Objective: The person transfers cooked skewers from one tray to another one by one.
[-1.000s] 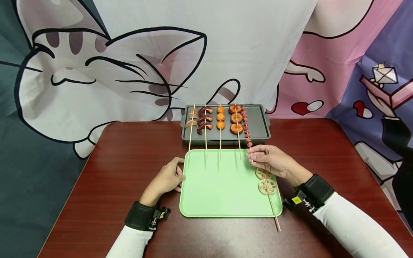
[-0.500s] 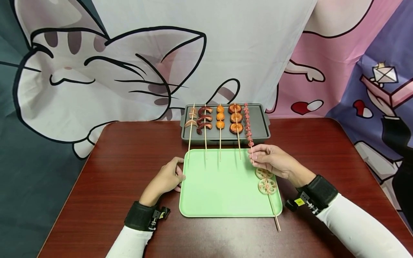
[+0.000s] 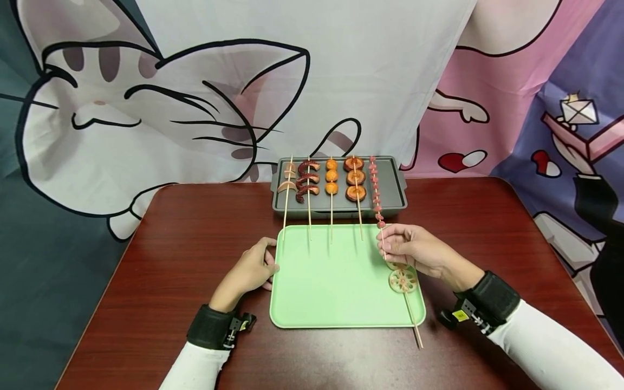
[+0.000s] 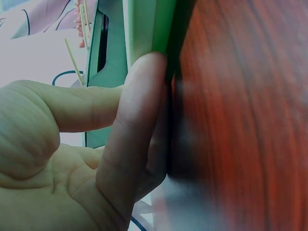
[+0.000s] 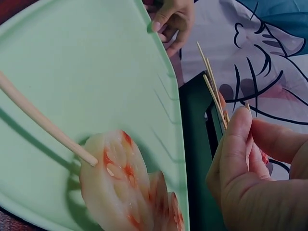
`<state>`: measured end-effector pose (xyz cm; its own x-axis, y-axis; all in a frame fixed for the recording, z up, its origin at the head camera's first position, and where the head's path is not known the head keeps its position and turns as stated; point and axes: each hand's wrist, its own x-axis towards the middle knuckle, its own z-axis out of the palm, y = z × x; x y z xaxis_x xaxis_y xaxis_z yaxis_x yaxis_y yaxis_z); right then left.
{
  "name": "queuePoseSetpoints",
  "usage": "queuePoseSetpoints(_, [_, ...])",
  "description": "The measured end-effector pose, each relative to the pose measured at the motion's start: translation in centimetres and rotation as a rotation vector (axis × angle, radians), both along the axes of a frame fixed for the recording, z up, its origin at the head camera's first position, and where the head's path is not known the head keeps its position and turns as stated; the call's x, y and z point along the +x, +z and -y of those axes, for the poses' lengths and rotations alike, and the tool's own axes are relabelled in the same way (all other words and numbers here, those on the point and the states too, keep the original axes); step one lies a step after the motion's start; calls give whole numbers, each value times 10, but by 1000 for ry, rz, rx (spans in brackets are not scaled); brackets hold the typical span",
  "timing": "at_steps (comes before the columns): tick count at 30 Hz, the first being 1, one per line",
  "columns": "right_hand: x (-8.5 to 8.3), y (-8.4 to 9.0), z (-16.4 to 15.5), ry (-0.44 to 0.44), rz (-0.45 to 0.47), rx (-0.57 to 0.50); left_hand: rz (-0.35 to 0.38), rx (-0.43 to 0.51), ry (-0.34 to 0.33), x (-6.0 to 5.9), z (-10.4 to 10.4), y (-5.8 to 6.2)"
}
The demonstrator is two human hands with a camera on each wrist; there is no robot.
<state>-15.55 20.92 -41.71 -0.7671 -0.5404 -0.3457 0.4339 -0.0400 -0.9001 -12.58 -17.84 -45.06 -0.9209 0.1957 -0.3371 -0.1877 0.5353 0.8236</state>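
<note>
My right hand (image 3: 386,245) pinches the bare stick of a skewer of small pink pieces (image 3: 375,189), whose far end lies on the right part of the grey tray (image 3: 394,187). In the right wrist view the right hand's fingers (image 5: 240,144) close round the thin stick. A lotus-root skewer (image 3: 403,280) lies on the green tray (image 3: 331,281) just under that hand; its slices (image 5: 120,178) fill the wrist view. At the green tray's left edge, my left hand (image 3: 270,265) grips the rim (image 4: 149,24) with its fingers (image 4: 130,139) curled against it.
Several other skewers lie side by side on the grey tray: pale pieces (image 3: 287,181), dark red curls (image 3: 307,181), orange balls (image 3: 331,176) and brown rounds (image 3: 355,179). Their sticks reach over the green tray's far edge. The dark red table (image 3: 185,244) ends at a cartoon curtain (image 3: 146,108).
My right hand has drawn back toward me, and the pink skewer has slid with it, a little nearer and to the right. The left hand has stayed on the tray edge.
</note>
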Motion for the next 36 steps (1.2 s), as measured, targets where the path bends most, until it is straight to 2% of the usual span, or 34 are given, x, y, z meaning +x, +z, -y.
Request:
queuePoseSetpoints(13, [17, 3, 0, 2, -32, 67, 4, 3, -3, -1, 0, 0])
queuePoseSetpoints(20, [28, 1, -1, 25, -32, 51, 4, 2, 0, -1, 0, 0])
queuePoseSetpoints(27, [40, 1, -2, 18, -77, 103, 1, 1, 1, 0, 0, 0])
queuePoseSetpoints(36, [57, 0, -4, 19, -68, 103, 4, -8, -6, 0, 0, 1])
